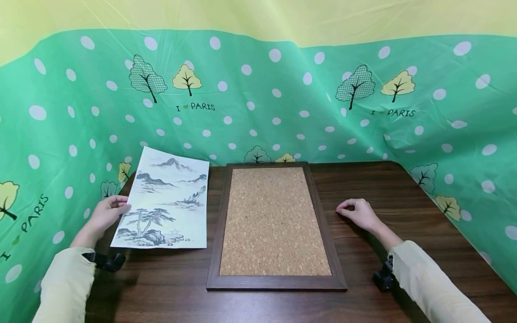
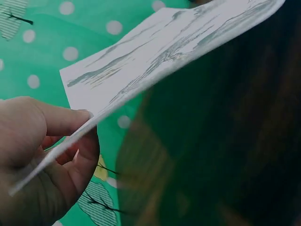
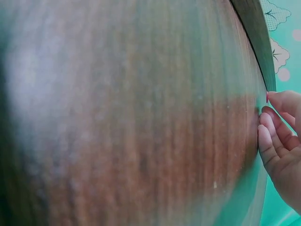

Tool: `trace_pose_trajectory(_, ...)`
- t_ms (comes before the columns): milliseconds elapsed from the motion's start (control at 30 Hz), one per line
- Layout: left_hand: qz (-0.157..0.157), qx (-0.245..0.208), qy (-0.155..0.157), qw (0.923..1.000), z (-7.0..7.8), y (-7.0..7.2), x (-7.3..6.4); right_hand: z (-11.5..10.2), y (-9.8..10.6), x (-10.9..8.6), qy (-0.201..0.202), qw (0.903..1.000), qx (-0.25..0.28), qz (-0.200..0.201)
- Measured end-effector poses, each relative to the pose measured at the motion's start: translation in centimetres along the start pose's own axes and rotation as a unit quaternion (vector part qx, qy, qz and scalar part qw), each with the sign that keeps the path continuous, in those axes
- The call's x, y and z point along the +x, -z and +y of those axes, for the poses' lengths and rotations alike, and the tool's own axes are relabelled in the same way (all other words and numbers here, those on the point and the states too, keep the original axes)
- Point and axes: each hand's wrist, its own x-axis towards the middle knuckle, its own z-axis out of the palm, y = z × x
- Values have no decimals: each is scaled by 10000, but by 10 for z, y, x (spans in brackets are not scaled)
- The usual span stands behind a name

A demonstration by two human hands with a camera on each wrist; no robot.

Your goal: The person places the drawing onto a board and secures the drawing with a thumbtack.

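On the left, a white sheet of paper [image 1: 190, 188] with an ink landscape of mountains and pines is held up, tilted, over the table's left side. My left hand [image 1: 107, 215] grips its left edge, thumb on the printed face and fingers behind, as the left wrist view shows. A cork board [image 1: 276, 224] in a dark brown frame lies in the middle. To its right, my right hand [image 1: 359, 214] is low over the tabletop, thumb and index fingertips together. A tiny reddish spot shows at those fingertips in the right wrist view; I cannot tell whether something is pinched there.
The dark wood-grain table [image 1: 363, 179] carries the board. Around its back and sides hangs a green dotted cloth [image 1: 250, 116] with printed trees. A black wrist camera [image 1: 109, 261] sits at the left cuff, another black camera [image 1: 383, 276] at the right cuff.
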Motion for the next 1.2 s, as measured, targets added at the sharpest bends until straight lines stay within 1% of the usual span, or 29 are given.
trace_pose_trajectory(33, -35, -185, 21, 9998, 3, 3, 1, 0, 1, 0, -4, 10000, 6, -16)
trace_pose_trajectory(100, 129, -348, -43, 9993, -20, 5, 18, -1, 1, 0, -41, 10000, 28, -49)
trace_pose_trajectory(200, 209, -574, -151, 9980, -41, 6, 35, 0, 2, -1, -97, 9999, 84, -79)
trace_pose_trajectory(233, 204, -562, -215, 9980, -45, 6, 39, 1, 2, -1, -114, 9999, 94, -86)
trace_pose_trajectory(267, 280, -584, -205, 9977, -47, 5, 42, 1, 2, -1, -125, 9998, 115, -92)
trace_pose_trajectory(333, 272, -726, -211, 9968, -43, 4, 44, 2, 2, -1, -135, 9997, 155, -101)
trace_pose_trajectory(367, 251, -727, -205, 9968, -38, 3, 43, 2, 2, -1, -134, 9997, 168, -106)
trace_pose_trajectory(400, 142, -837, -160, 9963, -29, 4, 39, 3, 2, -1, -143, 9997, 169, -101)
trace_pose_trajectory(467, 61, -934, -98, 9956, -12, 1, 32, 3, 3, -1, -157, 9996, 185, -113)
trace_pose_trajectory(500, -71, -1042, -90, 9945, 0, 0, 27, 2, 3, -1, -173, 9996, 186, -113)
trace_pose_trajectory(533, -123, -1049, -27, 9944, 9, -2, 24, 2, 3, -1, -179, 9996, 195, -121)
trace_pose_trajectory(567, -146, -1159, 50, 9931, 19, -4, 21, 2, 3, -1, -196, 9995, 202, -124)
trace_pose_trajectory(600, -98, -1250, 142, 9920, 29, -8, 18, 1, 4, -1, -214, 9995, 218, -129)
trace_pose_trajectory(633, -60, -1228, 166, 9923, 38, -12, 15, 0, 4, -1, -229, 9993, 256, -144)
trace_pose_trajectory(700, -47, -1247, 211, 9920, 64, -19, 5, -1, 6, -1, -256, 9990, 320, -160)
trace_pose_trajectory(733, 51, -1154, 234, 9930, 74, -24, 2, -2, 6, -2, -268, 9989, 345, -168)
trace_pose_trajectory(767, 56, -1157, 215, 9930, 86, -28, -4, -2, 7, -2, -295, 9988, 369, -161)
trace_pose_trajectory(800, 61, -1260, 137, 9919, 94, -33, -6, -2, 7, -3, -311, 9986, 392, -161)
trace_pose_trajectory(833, 12, -1229, 91, 9924, 104, -37, -11, -3, 8, -3, -341, 9985, 412, -154)
trace_pose_trajectory(867, 47, -1256, 98, 9920, 113, -43, -15, -2, 8, -3, -347, 9984, 414, -160)
trace_pose_trajectory(1000, -17, -1478, 135, 9889, 137, -67, -26, -2, 10, -4, -371, 9984, 400, -175)
trace_pose_trajectory(1033, -51, -1395, 198, 9900, 147, -73, -31, -2, 10, -4, -371, 9984, 398, -178)
trace_pose_trajectory(1100, -121, -1592, 193, 9870, 157, -86, -35, -2, 11, -4, -358, 9983, 425, -197)
trace_pose_trajectory(1200, -181, -1989, 196, 9797, 170, -108, -40, -2, 13, -4, -394, 9976, 533, -218)
